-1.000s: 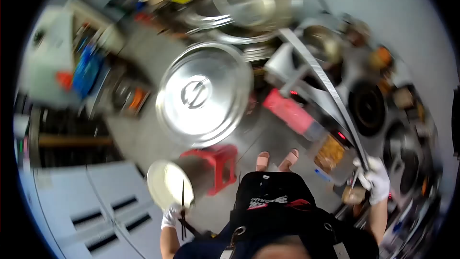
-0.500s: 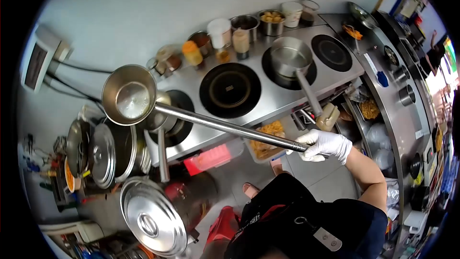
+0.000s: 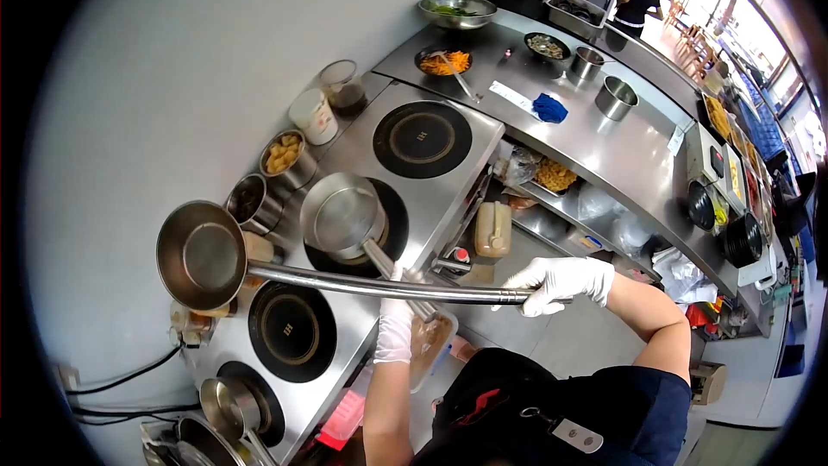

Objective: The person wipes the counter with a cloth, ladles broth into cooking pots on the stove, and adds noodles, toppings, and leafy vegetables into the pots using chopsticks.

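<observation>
My gloved right hand [image 3: 552,285] is closed round the end of a long steel ladle handle. The ladle's deep round bowl [image 3: 203,255] is at the left, over the stove's back edge, and looks empty. My gloved left hand [image 3: 394,324] is at the stove's front edge, partly behind the ladle handle and beside the handle of a saucepan. Its fingers are mostly hidden, so its grip cannot be made out. That saucepan [image 3: 343,211] stands on a black burner, with what looks like clear liquid inside.
Burners [image 3: 423,138] line the steel stove, with another saucepan [image 3: 228,407] at the lower left. Behind stand a pot of yellow chunks [image 3: 289,158] and a white tub [image 3: 314,117]. A steel counter [image 3: 569,142] holds a blue cloth [image 3: 549,108]. A person [image 3: 638,0] stands far off.
The view has swung right, toward the counter. My left hand, out of view half a second ago, is now beside the saucepan's handle. My right hand still holds the ladle.
</observation>
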{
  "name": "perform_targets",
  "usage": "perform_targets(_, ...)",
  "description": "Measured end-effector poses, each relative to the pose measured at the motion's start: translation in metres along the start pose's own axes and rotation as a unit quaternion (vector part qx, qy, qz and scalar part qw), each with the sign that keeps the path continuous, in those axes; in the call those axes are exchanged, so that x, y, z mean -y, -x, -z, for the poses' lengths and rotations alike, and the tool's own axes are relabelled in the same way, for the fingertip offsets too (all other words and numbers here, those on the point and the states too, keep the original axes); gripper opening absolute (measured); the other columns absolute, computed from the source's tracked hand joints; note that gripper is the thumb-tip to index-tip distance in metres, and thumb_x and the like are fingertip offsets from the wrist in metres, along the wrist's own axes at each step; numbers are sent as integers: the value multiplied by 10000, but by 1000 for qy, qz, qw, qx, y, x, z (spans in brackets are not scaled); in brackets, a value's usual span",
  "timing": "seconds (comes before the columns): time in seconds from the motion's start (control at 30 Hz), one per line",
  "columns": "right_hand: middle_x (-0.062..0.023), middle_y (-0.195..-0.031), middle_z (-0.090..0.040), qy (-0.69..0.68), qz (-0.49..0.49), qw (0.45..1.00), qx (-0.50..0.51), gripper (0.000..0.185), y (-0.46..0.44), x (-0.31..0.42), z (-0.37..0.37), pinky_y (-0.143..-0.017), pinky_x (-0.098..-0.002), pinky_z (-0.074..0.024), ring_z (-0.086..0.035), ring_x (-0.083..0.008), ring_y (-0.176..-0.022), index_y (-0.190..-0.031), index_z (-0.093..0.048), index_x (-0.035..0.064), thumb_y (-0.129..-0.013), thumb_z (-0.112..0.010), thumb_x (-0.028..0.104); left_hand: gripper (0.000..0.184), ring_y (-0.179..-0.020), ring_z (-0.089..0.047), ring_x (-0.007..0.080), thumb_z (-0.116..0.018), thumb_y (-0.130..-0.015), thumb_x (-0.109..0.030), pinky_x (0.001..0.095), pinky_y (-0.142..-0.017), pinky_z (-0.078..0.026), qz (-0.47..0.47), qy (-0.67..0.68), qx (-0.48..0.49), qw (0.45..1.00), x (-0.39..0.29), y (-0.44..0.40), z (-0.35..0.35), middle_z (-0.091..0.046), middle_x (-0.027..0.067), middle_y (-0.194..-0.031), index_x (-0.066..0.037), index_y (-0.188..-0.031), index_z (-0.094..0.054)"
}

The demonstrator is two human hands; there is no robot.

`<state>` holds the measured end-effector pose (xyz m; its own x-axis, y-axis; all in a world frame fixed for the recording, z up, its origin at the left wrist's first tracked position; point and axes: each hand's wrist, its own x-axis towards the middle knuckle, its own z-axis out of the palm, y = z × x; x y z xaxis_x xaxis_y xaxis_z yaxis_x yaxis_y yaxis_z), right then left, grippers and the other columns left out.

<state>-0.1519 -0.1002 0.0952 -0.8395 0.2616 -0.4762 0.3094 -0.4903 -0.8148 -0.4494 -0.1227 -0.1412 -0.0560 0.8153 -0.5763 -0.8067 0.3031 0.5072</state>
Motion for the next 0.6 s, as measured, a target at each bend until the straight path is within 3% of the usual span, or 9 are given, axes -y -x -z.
perform_targets(0.03,46,-616,-457,-12,1,1000,-8,411,-6,5,9,-400,-202,-289,-379,-27,-459,-1239,-565,17,-851,-670,102,382,-697,-596,198,-709,-835,-333,343,-665,-522,-28,-23,33,999,5,-38,27,-617,53,-801,-34,-1010,-548)
perform_targets(0.07,62,-628,-468,-3,6,1000,-6,417,-4,5,16,-398,-190,-303,-379,-14,-463,-1267,-550,41,-862,-643,84,249,-669,-580,168,-684,-842,-207,302,-598,-496,-87,-160,-94,979,-4,-3,-5,-598,52,-767,-22,-963,-569)
perform_targets(0.1,63,-623,-460,-7,12,1000,-3,422,-4,9,21,-398,-190,-301,-378,-14,-462,-1271,-547,41,-864,-643,91,212,-631,-552,143,-660,-824,-138,275,-566,-471,-37,-119,-59,990,-15,11,-9,-568,40,-749,-6,-963,-569)
perform_targets(0.33,47,-581,-424,-16,67,997,42,419,-41,48,31,-399,-199,-305,-377,-30,-445,-1275,-521,9,-885,-628,120,335,-563,-507,136,-636,-781,-71,263,-535,-443,-4,-101,-73,992,-48,173,17,-499,38,-710,36,-1073,-511)
perform_targets(0.43,48,-585,-441,73,58,994,62,324,-62,76,17,-401,-208,-316,-390,-27,-457,-1181,-557,-1,-890,-617,129,383,-535,-513,158,-641,-762,-34,277,-508,-440,-1,-81,-57,995,-56,259,50,-516,58,-697,61,-1102,-495)
perform_targets(0.6,9,-619,-521,136,17,987,86,424,-137,119,-53,-386,-205,-322,-424,-45,-427,-1193,-569,-31,-819,-660,145,395,-553,-532,104,-698,-770,-46,230,-510,-421,-99,-88,-253,958,-42,415,81,-578,37,-695,49,-1125,-553)
